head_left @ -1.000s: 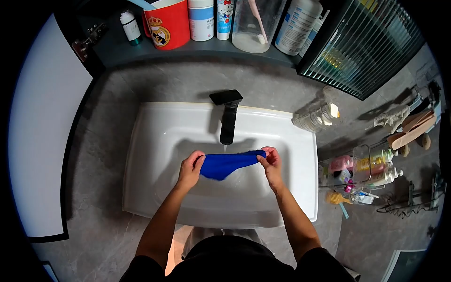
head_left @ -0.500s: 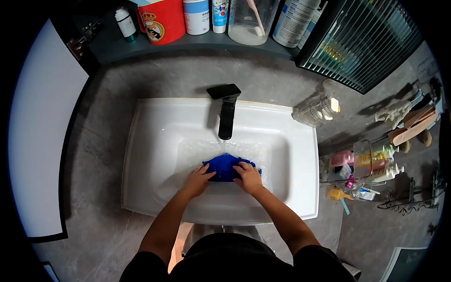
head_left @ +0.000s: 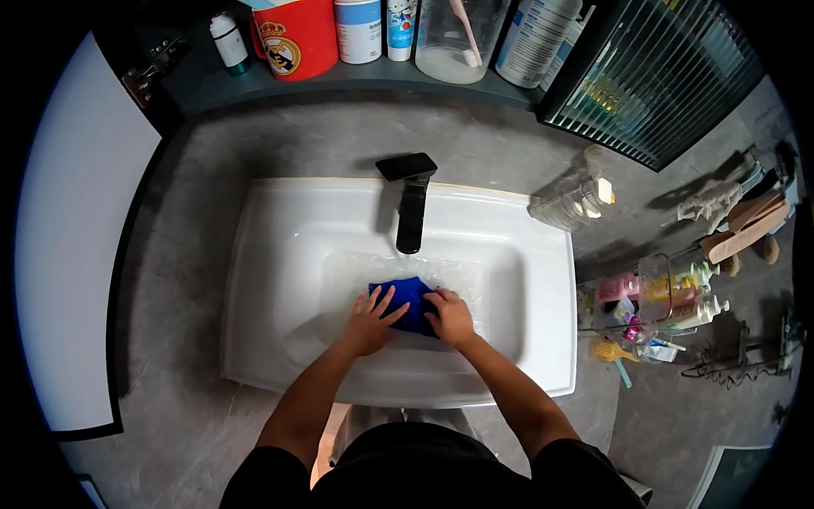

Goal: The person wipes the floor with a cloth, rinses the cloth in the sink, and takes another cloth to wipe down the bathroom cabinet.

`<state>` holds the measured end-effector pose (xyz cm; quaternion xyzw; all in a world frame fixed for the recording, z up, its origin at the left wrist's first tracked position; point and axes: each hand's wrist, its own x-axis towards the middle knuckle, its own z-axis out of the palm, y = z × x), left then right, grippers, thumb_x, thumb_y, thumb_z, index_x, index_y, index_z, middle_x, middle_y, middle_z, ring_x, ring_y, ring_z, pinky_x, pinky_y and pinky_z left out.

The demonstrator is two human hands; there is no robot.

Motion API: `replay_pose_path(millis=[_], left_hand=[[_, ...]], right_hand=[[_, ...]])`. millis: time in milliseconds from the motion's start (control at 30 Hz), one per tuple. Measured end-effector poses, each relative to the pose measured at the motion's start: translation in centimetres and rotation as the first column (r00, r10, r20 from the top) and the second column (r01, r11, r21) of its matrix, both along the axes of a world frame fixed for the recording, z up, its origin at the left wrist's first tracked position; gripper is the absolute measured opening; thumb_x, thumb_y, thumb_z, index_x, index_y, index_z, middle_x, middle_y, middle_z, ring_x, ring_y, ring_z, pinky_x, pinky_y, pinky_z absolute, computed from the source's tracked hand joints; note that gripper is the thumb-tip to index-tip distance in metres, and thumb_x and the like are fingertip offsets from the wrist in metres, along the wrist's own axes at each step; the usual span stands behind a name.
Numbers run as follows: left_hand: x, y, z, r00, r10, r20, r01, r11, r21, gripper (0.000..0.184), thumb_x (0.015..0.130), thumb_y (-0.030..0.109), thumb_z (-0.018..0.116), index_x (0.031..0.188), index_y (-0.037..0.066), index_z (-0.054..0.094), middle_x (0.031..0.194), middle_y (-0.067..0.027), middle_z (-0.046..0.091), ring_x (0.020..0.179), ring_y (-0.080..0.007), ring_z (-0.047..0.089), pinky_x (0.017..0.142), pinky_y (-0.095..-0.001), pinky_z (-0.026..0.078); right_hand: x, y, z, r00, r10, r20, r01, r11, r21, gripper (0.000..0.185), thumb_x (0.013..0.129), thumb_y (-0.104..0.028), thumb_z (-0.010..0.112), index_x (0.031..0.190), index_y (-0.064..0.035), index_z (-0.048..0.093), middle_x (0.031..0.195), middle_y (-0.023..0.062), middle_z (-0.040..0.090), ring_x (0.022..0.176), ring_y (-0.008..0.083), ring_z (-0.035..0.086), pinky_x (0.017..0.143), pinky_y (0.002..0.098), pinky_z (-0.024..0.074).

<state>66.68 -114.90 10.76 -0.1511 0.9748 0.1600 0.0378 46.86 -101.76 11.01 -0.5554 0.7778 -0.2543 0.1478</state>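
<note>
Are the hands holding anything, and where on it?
The left hand lies open on the left side of the bright blue cloth. The right hand is on its right side; whether it's holding on there can't be told.

Sink (head_left: 544, 339): right before the person (head_left: 407, 475).
Cloth (head_left: 413, 297): in the sink, left hand (head_left: 369, 327) on its left part, right hand (head_left: 451, 318) on its right.
Faucet (head_left: 412, 212): at the sink's back, spout over the basin.
Shelf (head_left: 254, 92): beyond the faucet; left to right, small bottle (head_left: 231, 47), mug (head_left: 301, 42), canister (head_left: 358, 34), tube (head_left: 401, 30), cup (head_left: 441, 68) with toothbrush (head_left: 465, 32) inside, large bottle (head_left: 530, 42).
Cabinet (head_left: 644, 93): by the shelf's right end.
Jar (head_left: 566, 210): sink's back right corner.
Rack (head_left: 653, 288): right of the sink.
</note>
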Motion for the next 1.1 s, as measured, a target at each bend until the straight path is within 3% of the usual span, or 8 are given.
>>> replay_pose_path(millis=[267, 567, 600, 667, 867, 900, 1000, 1100], left_hand=[[0.4, -0.4, -4.1, 1.000, 0.003, 0.016, -0.004, 1.000, 0.024, 0.073, 0.081, 0.047, 0.067, 0.145, 0.032, 0.036, 0.154, -0.0146, 0.023, 0.142, -0.0397, 0.018, 0.111, -0.0621, 0.015], [2.9, -3.2, -3.1, 0.983, 0.115, -0.144, -0.113, 0.993, 0.022, 0.051, 0.084, 0.033, 0.066, 0.132, 0.022, 0.054, 0.142, -0.0159, 0.044, 0.129, -0.0338, 0.043, 0.108, -0.0525, 0.030], [3.0, -3.5, -3.2, 0.914, 0.361, -0.187, -0.291, 0.901, 0.321, 0.047, 0.085, 0.031, 0.066, 0.130, 0.019, 0.056, 0.137, -0.0166, 0.048, 0.126, -0.0333, 0.047, 0.106, -0.0498, 0.034], [3.1, -4.0, -3.4, 0.641, 0.766, -0.038, -0.437, 0.405, 0.803, 0.041, 0.087, 0.028, 0.065, 0.124, 0.013, 0.060, 0.128, -0.0179, 0.056, 0.119, -0.0322, 0.053, 0.102, -0.0444, 0.040], [0.1, -3.2, -6.2, 0.714, 0.700, 0.022, -0.632, 0.630, 0.452, 0.046, 0.085, 0.038, 0.068, 0.114, 0.002, 0.064, 0.118, -0.0193, 0.062, 0.101, -0.0331, 0.062, 0.089, -0.0388, 0.048], [-0.9, -3.0, -6.1, 0.730, 0.677, 0.090, -0.644, 0.638, 0.423, 0.053, 0.083, 0.043, 0.070, 0.113, -0.001, 0.063, 0.113, -0.0220, 0.063, 0.097, -0.0342, 0.063, 0.086, -0.0390, 0.048], [-2.1, -3.1, -7.5, 0.661, 0.750, 0.000, -0.530, 0.467, 0.708, 0.048, 0.084, 0.038, 0.070, 0.114, 0.001, 0.064, 0.105, -0.0173, 0.067, 0.095, -0.0265, 0.063, 0.087, -0.0340, 0.047], [-0.2, -4.3, -5.8, 0.632, 0.766, 0.115, -0.287, 0.093, 0.953, 0.034, 0.087, 0.027, 0.069, 0.112, 0.005, 0.066, 0.096, -0.0054, 0.065, 0.089, -0.0123, 0.058, 0.079, -0.0268, 0.045]], right_hand=[[0.9, 0.1, 0.2, 0.989, -0.039, -0.144, 0.088, 0.932, 0.351, 0.063, 0.080, -0.030, 0.070, 0.138, -0.0239, 0.045, 0.142, 0.0098, 0.043, 0.129, 0.0326, 0.041, 0.103, 0.0499, 0.0346], [-2.7, 1.5, -0.8, 0.967, -0.253, -0.017, 0.249, 0.934, 0.254, 0.052, 0.079, -0.022, 0.072, 0.126, -0.0082, 0.055, 0.123, 0.0161, 0.055, 0.106, 0.0323, 0.058, 0.090, 0.0390, 0.0482], [-2.8, 1.4, -1.3, 0.954, -0.297, 0.034, 0.280, 0.928, 0.246, 0.052, 0.079, -0.023, 0.073, 0.126, -0.0092, 0.055, 0.118, 0.0148, 0.057, 0.104, 0.0321, 0.059, 0.088, 0.0389, 0.0487], [-2.9, 0.8, -2.4, 0.916, -0.378, 0.135, 0.342, 0.911, 0.233, 0.052, 0.079, -0.025, 0.073, 0.126, -0.0111, 0.055, 0.108, 0.0120, 0.062, 0.099, 0.0316, 0.061, 0.085, 0.0388, 0.0498], [-3.0, -0.6, -5.9, 0.798, -0.359, 0.484, 0.154, 0.898, 0.411, 0.045, 0.081, -0.028, 0.072, 0.118, -0.0048, 0.059, 0.092, 0.0137, 0.069, 0.086, 0.0240, 0.067, 0.074, 0.0332, 0.0517], [-2.3, -0.8, -6.1, 0.779, -0.318, 0.540, 0.125, 0.923, 0.364, 0.028, 0.087, -0.024, 0.067, 0.107, -0.0059, 0.062, 0.085, 0.0071, 0.067, 0.077, 0.0156, 0.063, 0.069, 0.0289, 0.0493], [-2.1, -1.5, -5.9, 0.525, -0.026, 0.851, 0.287, 0.946, -0.148, 0.010, 0.094, -0.019, 0.059, 0.097, -0.0091, 0.060, 0.076, -0.0015, 0.060, 0.068, 0.0099, 0.054, 0.065, 0.0251, 0.0456], [-3.5, -1.4, -0.9, 0.356, -0.110, 0.928, 0.491, 0.867, -0.086, 0.008, 0.099, -0.015, 0.051, 0.094, -0.0103, 0.054, 0.072, -0.0033, 0.054, 0.065, 0.0062, 0.050, 0.060, 0.0221, 0.0428]])
